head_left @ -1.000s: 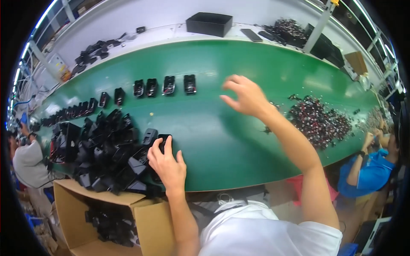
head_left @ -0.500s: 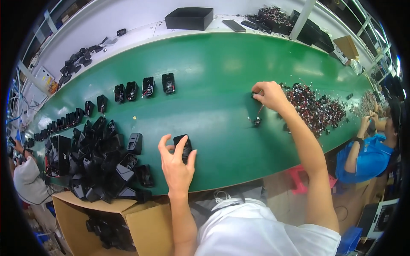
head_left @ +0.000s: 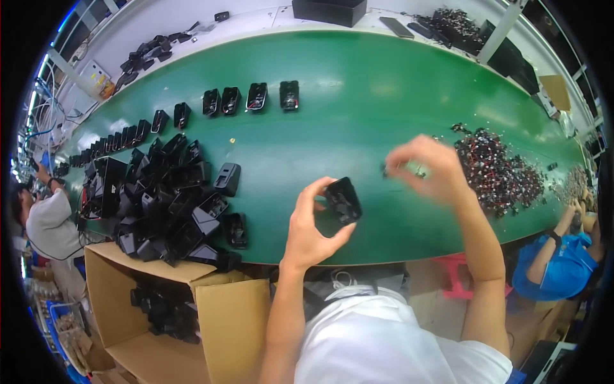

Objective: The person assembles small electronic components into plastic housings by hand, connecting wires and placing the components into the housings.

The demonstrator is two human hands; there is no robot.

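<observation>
My left hand (head_left: 310, 227) grips an open black plastic case (head_left: 344, 200) by its sides, between thumb and fingers. The case is tilted, with its hollow side showing. To the right, my right hand (head_left: 430, 168) is smeared by motion above the table. Its fingers are bent together around a small wired part (head_left: 385, 171), of which only a dark bit shows at the fingertips. A heap of small parts with red and black wires (head_left: 499, 173) lies beyond that hand, on the right.
Black cases (head_left: 166, 198) are piled on the green table (head_left: 358, 83) at left. A row of cases (head_left: 230, 101) runs behind them. An open cardboard box (head_left: 233, 326) holds more cases below the edge. Co-workers sit at far left (head_left: 54, 217) and far right (head_left: 555, 265).
My left hand has raised and tilted the black case, bringing it right toward my right hand. My right hand has shifted and is now blurred. The whole view has turned somewhat.
</observation>
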